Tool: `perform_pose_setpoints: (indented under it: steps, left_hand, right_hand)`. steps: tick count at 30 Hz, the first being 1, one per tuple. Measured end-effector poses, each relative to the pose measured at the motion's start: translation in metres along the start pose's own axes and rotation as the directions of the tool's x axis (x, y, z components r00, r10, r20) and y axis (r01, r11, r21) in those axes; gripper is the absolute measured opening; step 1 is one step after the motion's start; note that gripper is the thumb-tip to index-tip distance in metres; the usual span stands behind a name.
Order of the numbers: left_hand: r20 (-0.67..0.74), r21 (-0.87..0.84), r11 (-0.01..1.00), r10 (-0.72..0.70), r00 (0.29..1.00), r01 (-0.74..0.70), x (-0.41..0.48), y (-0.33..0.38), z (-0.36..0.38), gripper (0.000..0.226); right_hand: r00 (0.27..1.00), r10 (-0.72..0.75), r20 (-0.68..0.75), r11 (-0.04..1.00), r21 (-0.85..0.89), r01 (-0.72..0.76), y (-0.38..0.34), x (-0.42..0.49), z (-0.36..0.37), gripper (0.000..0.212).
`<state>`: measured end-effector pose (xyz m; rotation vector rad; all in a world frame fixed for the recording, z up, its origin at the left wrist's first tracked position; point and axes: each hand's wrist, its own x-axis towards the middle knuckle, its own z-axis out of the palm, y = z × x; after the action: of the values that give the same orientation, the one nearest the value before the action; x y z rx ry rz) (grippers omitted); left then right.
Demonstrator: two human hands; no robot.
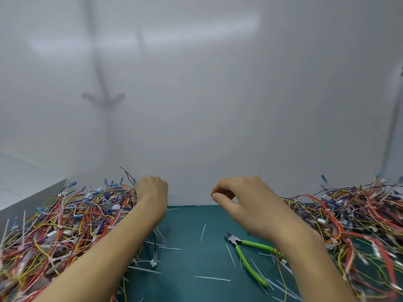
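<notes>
Your left hand (150,192) digs into the wires (65,225) (fingers hidden, grip unclear); your right hand (244,203) hovers above the cutters (237,242), fingers curled, empty.

place: wire-harness assembly workshop | evidence: heaps of coloured wire harnesses (65,223) on green worktop (192,243) | green-handled flush cutters (246,253) | trimmed cable-tie ends (212,278) | white partition wall (218,105)
</notes>
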<state>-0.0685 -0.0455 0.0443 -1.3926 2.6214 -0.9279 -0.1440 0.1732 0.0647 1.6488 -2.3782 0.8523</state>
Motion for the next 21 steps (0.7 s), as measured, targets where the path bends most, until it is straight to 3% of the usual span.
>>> perform_pose_setpoints:
  steps: [3,7,9,11,14,17,21]
  left_hand:
    - [-0.094,-0.106,0.994,0.002,0.996,-0.012,-0.004,-0.004,-0.018,0.024]
    - [-0.216,-0.486,0.873,-0.074,0.974,-0.041,-0.013,-0.017,-0.047,0.016]
    - [-0.225,-0.69,0.72,-0.122,0.967,-0.07,-0.017,-0.024,-0.066,0.032]
    - [-0.256,-0.827,0.54,-0.116,0.96,-0.156,-0.02,-0.026,-0.085,0.033]
    - [-0.279,-0.952,0.157,-0.078,0.957,-0.264,-0.025,-0.018,-0.108,0.025]
    - [-0.241,-0.941,-0.221,-0.091,0.966,-0.256,-0.032,-0.006,-0.122,0.022]
    - [-0.158,-0.847,-0.495,-0.111,0.981,-0.193,-0.03,0.004,-0.128,0.017]
  right_hand:
    - [1.0,0.003,-0.006,1.0,0.0,-0.003,-0.001,0.0,0.0,0.021]
    - [0.999,0.011,-0.032,0.999,-0.038,-0.012,-0.003,0.0,0.002,0.022]
    - [0.997,0.022,-0.074,0.998,-0.052,-0.026,-0.005,0.0,0.003,0.023]
    - [0.99,0.035,-0.134,0.999,0.008,-0.035,-0.007,0.0,0.004,0.026]
    - [0.97,0.076,-0.232,0.977,0.21,-0.026,-0.014,0.002,0.004,0.032]
    - [0.946,0.138,-0.294,0.955,0.293,-0.048,-0.018,0.002,0.004,0.032]
    - [0.932,0.2,-0.303,0.974,0.163,-0.156,-0.009,0.003,0.005,0.041]
